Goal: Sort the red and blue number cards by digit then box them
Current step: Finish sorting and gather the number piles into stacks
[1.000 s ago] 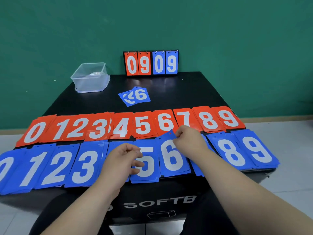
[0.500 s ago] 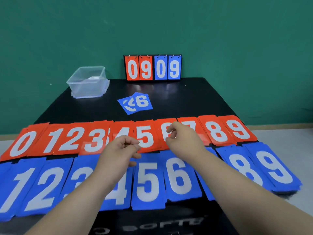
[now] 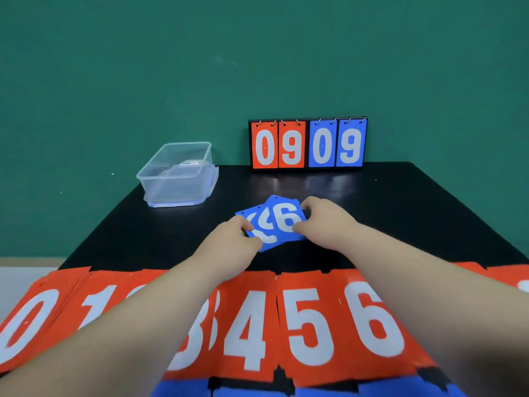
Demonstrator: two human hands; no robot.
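Two loose blue number cards lie overlapped mid-table: a blue 6 card [image 3: 286, 217] on top and a lower blue card [image 3: 264, 239] whose digit is partly covered. My right hand [image 3: 326, 222] pinches the 6 card at its right edge. My left hand [image 3: 232, 242] holds the lower card at its left side. A row of red number cards [image 3: 309, 325] showing 0 to 6 runs across the near table under my forearms. A strip of the blue card row [image 3: 183, 389] shows at the bottom edge.
A clear plastic box [image 3: 177, 173] stands at the back left of the black table [image 3: 400, 213]. A flip scoreboard [image 3: 307, 143] reading 0909 stands at the back against the green wall.
Both hands left the sorted rows and reached forward to the two loose blue cards mid-table, taking hold of them. The camera moved forward, so most of the blue row dropped out of view.
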